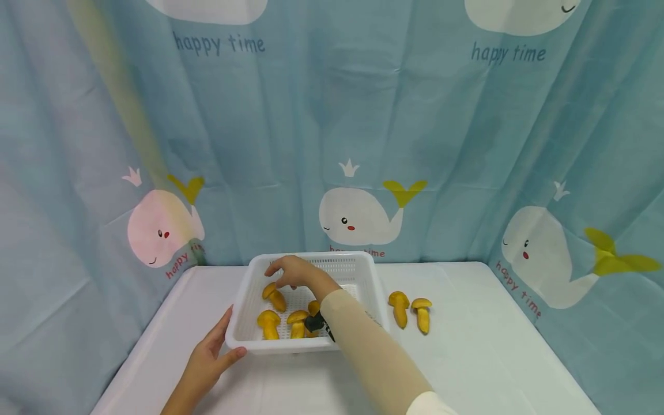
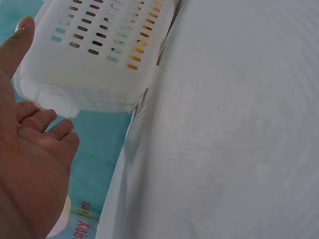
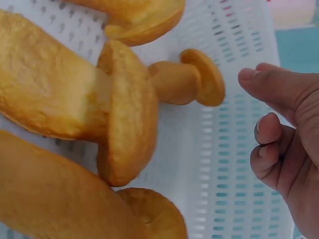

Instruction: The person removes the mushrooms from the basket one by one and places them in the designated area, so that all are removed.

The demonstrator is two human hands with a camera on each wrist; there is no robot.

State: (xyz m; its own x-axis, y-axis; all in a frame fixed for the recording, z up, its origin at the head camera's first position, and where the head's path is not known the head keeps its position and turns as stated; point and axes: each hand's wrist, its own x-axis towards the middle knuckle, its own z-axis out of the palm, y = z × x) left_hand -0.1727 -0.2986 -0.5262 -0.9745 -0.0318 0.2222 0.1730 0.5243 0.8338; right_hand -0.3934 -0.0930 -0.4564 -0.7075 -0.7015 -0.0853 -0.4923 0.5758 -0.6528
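A white perforated plastic basket [image 1: 280,346] holds several yellow-orange mushrooms, among them one near its left wall [image 1: 275,298] and one at its front left [image 1: 268,324]. My right hand [image 1: 295,272] reaches in over the back left, just beside the first mushroom. In the right wrist view its fingers [image 3: 271,89] bend loosely and hold nothing, a gap away from a mushroom cap [image 3: 212,79]. At the basket's front left corner is my left hand [image 1: 206,357], thumb at the front and fingers along the left side. The right forearm hides part of the basket.
Two more mushrooms lie on the white table [image 1: 477,346] right of the basket, one [image 1: 399,309] nearer it and the other [image 1: 422,315] farther right. A blue curtain [image 1: 290,144] with whale prints hangs behind the table and along both sides.
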